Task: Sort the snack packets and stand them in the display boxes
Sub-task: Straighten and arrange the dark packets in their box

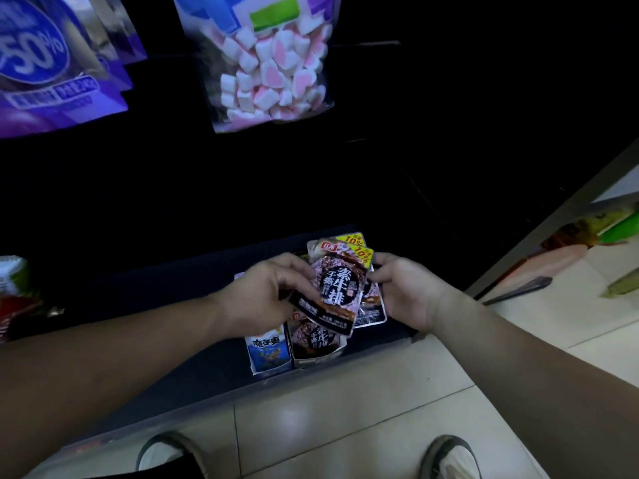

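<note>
Several dark brown snack packets (340, 288) with yellow 10% corners are held fanned above a low dark shelf. My left hand (268, 292) grips the stack's left edge, its fingers curled over the packets. My right hand (406, 292) holds the right side of the stack from behind. Directly below, a display box (320, 344) with the same dark print stands on the shelf. A blue and white display box (268, 350) stands just left of it.
The dark shelf (193, 371) ends at a front edge above pale floor tiles (345, 420), where my two shoes show. A marshmallow bag (268, 60) and purple bags (52, 63) hang overhead. Red and green packets (14, 292) sit far left. Another rack (587, 250) stands right.
</note>
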The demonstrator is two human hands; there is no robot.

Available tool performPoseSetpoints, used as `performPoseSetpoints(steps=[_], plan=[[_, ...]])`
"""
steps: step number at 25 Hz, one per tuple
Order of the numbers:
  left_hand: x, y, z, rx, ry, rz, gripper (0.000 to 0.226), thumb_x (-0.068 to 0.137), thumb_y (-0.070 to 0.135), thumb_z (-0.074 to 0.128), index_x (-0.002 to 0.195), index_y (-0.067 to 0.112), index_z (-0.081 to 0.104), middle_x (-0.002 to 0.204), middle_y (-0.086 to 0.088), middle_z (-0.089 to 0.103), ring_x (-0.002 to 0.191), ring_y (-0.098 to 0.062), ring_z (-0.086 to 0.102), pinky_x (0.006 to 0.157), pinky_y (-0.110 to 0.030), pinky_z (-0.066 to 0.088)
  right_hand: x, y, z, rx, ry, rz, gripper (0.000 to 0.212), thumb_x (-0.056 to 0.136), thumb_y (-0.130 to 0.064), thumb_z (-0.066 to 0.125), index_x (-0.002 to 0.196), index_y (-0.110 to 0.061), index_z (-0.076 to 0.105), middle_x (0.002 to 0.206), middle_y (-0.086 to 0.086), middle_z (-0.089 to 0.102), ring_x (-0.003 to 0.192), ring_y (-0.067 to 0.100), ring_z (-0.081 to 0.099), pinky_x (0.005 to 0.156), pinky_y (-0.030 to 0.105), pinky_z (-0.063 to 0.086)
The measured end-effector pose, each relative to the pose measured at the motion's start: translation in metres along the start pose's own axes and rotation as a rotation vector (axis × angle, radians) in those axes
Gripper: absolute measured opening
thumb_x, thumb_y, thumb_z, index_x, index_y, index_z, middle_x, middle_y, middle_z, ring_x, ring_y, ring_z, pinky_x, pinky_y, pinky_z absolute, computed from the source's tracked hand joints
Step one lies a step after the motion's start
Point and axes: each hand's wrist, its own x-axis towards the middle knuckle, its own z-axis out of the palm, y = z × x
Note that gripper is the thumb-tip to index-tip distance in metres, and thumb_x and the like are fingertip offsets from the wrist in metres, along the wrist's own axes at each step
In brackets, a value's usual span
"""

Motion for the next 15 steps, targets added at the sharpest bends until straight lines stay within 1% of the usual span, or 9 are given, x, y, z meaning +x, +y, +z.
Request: performPoseSetpoints(steps=[2,4,6,8,9,10,11,13,15], plan=[[0.0,-0.003,-0.001,0.131,-0.038,0.08,0.048,0.08,-0.015,0.064,0.111,0.018,0.078,0.133,0.007,0.052,0.127,-0.003,0.052,0.101,-0.02,0.048,0.002,-0.002,0.001,0.053,-0.015,-0.018,0.049,0.086,0.005,0.037,0.129,0.001,0.059,0.13,0.03,0.063,0.12,0.049,0.061,0.102,0.069,0.045],[-0.001,-0.004,-0.001,0.199,-0.075,0.067,0.051,0.081,-0.009,0.067,0.125,0.016,0.072,0.137,0.008,0.048,0.129,-0.002,0.048,0.106,-0.019,0.043,0.002,-0.006,0.002,0.14,-0.095,-0.022,0.049,0.083,-0.005,0.042,0.128,0.003,0.059,0.127,0.028,0.064,0.115,0.046,0.063,0.103,0.068,0.045],[-0.003,-0.006,0.004,0.175,-0.074,0.048,0.048,0.082,-0.005,0.068,0.126,0.013,0.07,0.134,0.008,0.05,0.126,-0.001,0.051,0.107,-0.018,0.043,0.002,-0.008,0.011,0.107,-0.105,-0.053,0.035,0.093,-0.008,0.049,0.124,-0.003,0.064,0.121,0.021,0.07,0.109,0.041,0.067,0.099,0.06,0.052],[-0.005,-0.002,0.009,0.016,0.024,0.006,0.03,0.086,0.0,0.072,0.112,0.014,0.073,0.123,0.004,0.058,0.109,-0.007,0.065,0.098,-0.028,0.054,0.008,-0.004,0.021,0.001,-0.028,-0.113,0.025,0.099,-0.006,0.056,0.12,-0.012,0.067,0.117,0.017,0.073,0.109,0.038,0.07,0.093,0.057,0.057],[-0.005,0.001,0.009,-0.09,0.116,-0.06,0.022,0.086,0.005,0.076,0.106,0.015,0.07,0.115,0.003,0.062,0.095,-0.013,0.071,0.087,-0.036,0.06,0.01,-0.002,0.026,-0.021,0.003,-0.132,0.025,0.098,-0.004,0.058,0.119,-0.014,0.069,0.116,0.016,0.074,0.108,0.037,0.071,0.092,0.058,0.057],[-0.004,0.003,0.007,-0.162,0.22,-0.151,0.024,0.086,0.011,0.079,0.104,0.015,0.064,0.11,0.002,0.065,0.084,-0.02,0.074,0.077,-0.041,0.062,0.011,0.001,0.031,-0.03,0.012,-0.143,0.025,0.098,-0.003,0.06,0.118,-0.014,0.069,0.115,0.015,0.075,0.108,0.035,0.071,0.092,0.057,0.057],[-0.003,0.004,0.003,-0.185,0.314,-0.23,0.034,0.084,0.016,0.082,0.107,0.016,0.058,0.108,0.002,0.066,0.08,-0.023,0.074,0.071,-0.042,0.062,0.012,0.004,0.034,-0.044,0.012,-0.154,0.024,0.097,-0.002,0.061,0.117,-0.014,0.069,0.114,0.013,0.075,0.107,0.033,0.072,0.092,0.055,0.058],[-0.001,0.001,-0.006,-0.202,0.38,-0.3,0.052,0.08,0.018,0.085,0.12,0.024,0.052,0.108,0.005,0.067,0.081,-0.022,0.072,0.07,-0.039,0.062,0.012,0.009,0.038,-0.096,0.001,-0.176,0.024,0.098,-0.003,0.062,0.117,-0.015,0.069,0.111,0.009,0.077,0.107,0.028,0.072,0.093,0.049,0.057],[-0.002,-0.004,-0.008,-0.213,0.316,-0.273,0.038,0.083,0.012,0.083,0.111,0.023,0.061,0.098,0.002,0.072,0.074,-0.015,0.07,0.064,-0.034,0.059,0.01,0.015,0.041,-0.166,-0.003,-0.182,0.023,0.098,-0.004,0.062,0.115,-0.018,0.068,0.106,0.006,0.078,0.105,0.024,0.072,0.092,0.042,0.057]])
